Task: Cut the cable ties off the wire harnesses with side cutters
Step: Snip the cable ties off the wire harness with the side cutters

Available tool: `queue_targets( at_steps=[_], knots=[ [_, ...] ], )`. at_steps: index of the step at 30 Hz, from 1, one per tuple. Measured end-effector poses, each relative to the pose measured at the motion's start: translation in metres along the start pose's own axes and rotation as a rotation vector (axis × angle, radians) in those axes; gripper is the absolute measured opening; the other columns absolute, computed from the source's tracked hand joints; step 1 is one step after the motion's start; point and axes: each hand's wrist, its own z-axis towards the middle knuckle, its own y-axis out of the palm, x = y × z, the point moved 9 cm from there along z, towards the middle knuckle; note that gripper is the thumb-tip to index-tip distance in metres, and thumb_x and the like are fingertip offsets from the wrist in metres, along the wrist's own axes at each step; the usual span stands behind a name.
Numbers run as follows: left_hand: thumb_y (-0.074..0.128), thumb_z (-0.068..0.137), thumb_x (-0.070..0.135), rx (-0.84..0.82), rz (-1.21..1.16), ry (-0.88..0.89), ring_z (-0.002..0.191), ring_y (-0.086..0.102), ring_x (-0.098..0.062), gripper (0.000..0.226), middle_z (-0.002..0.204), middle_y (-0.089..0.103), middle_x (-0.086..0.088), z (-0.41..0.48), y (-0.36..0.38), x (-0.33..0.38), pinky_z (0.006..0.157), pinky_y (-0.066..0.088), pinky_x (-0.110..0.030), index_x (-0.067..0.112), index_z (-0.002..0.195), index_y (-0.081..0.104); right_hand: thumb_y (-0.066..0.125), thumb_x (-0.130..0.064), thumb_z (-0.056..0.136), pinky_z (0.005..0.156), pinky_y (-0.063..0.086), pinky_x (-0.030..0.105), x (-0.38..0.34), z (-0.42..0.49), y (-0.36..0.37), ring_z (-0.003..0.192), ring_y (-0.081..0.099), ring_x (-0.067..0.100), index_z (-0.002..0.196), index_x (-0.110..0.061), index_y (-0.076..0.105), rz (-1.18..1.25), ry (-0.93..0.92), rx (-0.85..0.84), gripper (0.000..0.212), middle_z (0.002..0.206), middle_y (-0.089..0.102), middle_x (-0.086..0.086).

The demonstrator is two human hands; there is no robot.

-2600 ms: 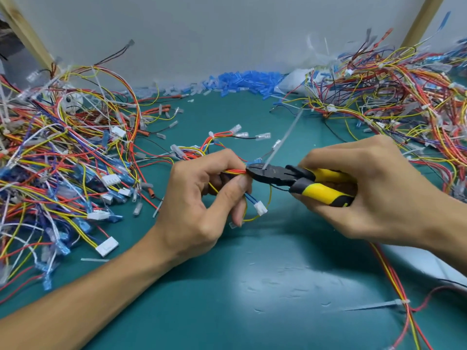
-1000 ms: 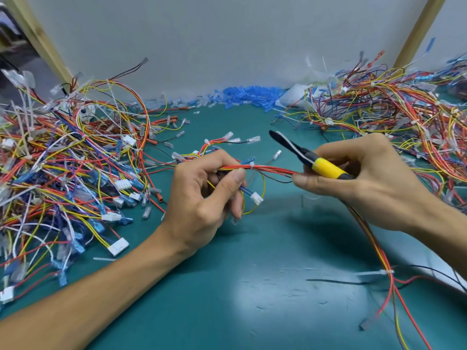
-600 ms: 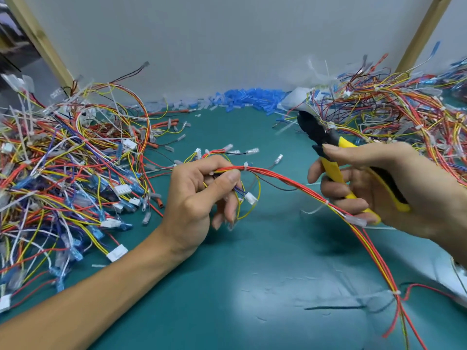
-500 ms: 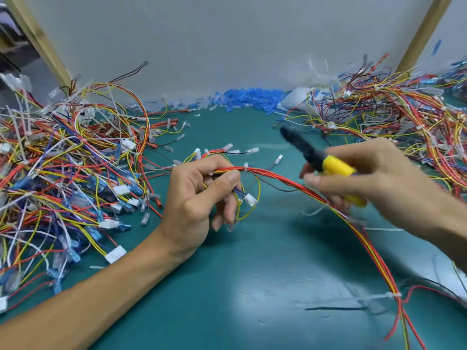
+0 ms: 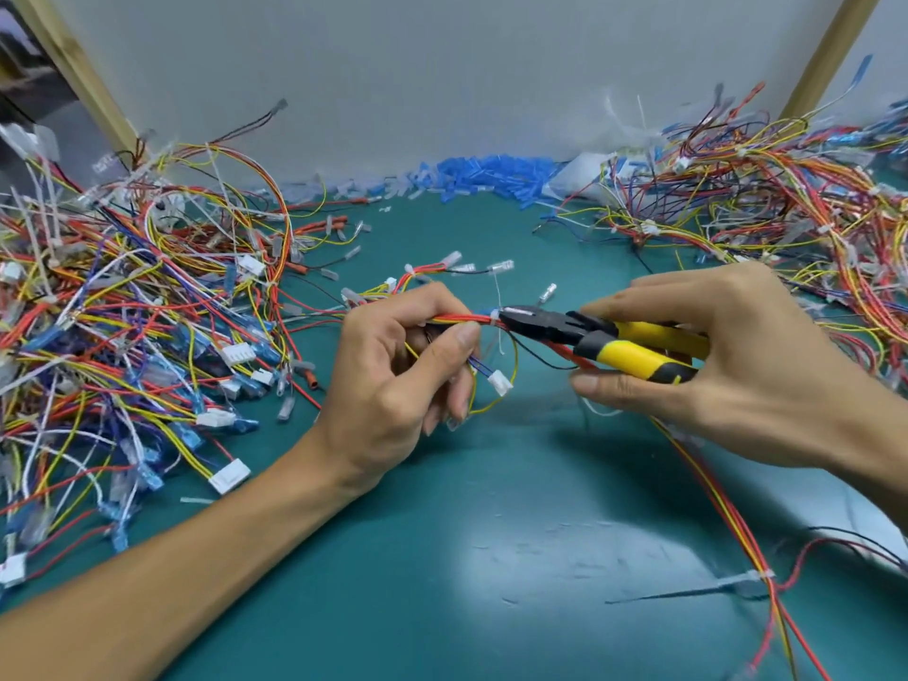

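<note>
My left hand point(image 5: 398, 380) pinches a red, orange and yellow wire harness point(image 5: 457, 319) between thumb and forefinger above the teal mat. A white cable tie point(image 5: 497, 317) wraps the bundle just right of my fingertips, its thin tail sticking up and down. My right hand point(image 5: 727, 366) grips the yellow-and-black side cutters point(image 5: 604, 339), and their dark jaws touch the tie. The harness runs on under my right hand and down to the lower right, where another white tie point(image 5: 756, 577) sits on it.
A big tangle of loose harnesses point(image 5: 123, 326) fills the left side, another pile point(image 5: 766, 199) the back right. Blue and clear sleeves point(image 5: 481, 174) lie along the grey back wall. The teal mat point(image 5: 467, 557) shows in front of my hands.
My right hand swung the cutters down from pointing up and away and brought the jaws back left onto the tie beside my left fingers. My left hand kept its hold.
</note>
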Motion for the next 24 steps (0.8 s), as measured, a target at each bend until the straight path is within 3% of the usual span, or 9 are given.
queue_targets(
  at_steps=[11, 16, 19, 24],
  knots=[
    [0.054, 0.098, 0.005, -0.003, 0.023, 0.011, 0.031, 0.038, -0.04, 0.021, 0.046, 0.055, -0.001, -0.0012, 0.0014, 0.0042, 0.031, 0.027, -0.026, -0.008, 0.082, 0.055, 0.074, -0.062, 0.083, 0.057, 0.048, 0.041, -0.0027, -0.0002, 0.0014, 0.069, 0.061, 0.022, 0.098, -0.033, 0.078, -0.031, -0.047, 0.003, 0.033, 0.079, 0.067, -0.002],
    [0.054, 0.098, 0.005, 0.003, 0.032, 0.016, 0.03, 0.037, -0.039, 0.019, 0.046, 0.055, -0.003, -0.0021, 0.002, 0.0059, 0.031, 0.025, -0.027, -0.004, 0.082, 0.057, 0.079, -0.055, 0.082, 0.055, 0.045, 0.039, -0.0023, -0.0003, 0.0014, 0.065, 0.059, 0.021, 0.091, -0.032, 0.078, -0.055, -0.05, 0.016, 0.024, 0.075, 0.067, -0.003],
    [0.054, 0.098, 0.005, 0.013, 0.023, 0.017, 0.03, 0.037, -0.039, 0.018, 0.046, 0.055, -0.003, -0.0021, 0.0015, 0.0064, 0.032, 0.026, -0.023, 0.0, 0.082, 0.059, 0.08, -0.048, 0.082, 0.052, 0.037, 0.028, -0.0038, -0.0002, 0.0036, 0.06, 0.052, 0.02, 0.087, -0.033, 0.078, -0.023, -0.048, 0.002, 0.016, 0.069, 0.063, -0.001],
    [0.055, 0.099, 0.006, 0.014, 0.018, 0.016, 0.03, 0.039, -0.04, 0.019, 0.046, 0.056, -0.001, -0.0016, 0.001, 0.0036, 0.034, 0.027, -0.02, -0.002, 0.082, 0.058, 0.079, -0.043, 0.084, 0.048, 0.028, 0.025, -0.0024, 0.0005, 0.006, 0.057, 0.036, 0.021, 0.081, -0.02, 0.076, -0.022, -0.07, 0.018, 0.023, 0.06, 0.052, 0.006]
  ],
)
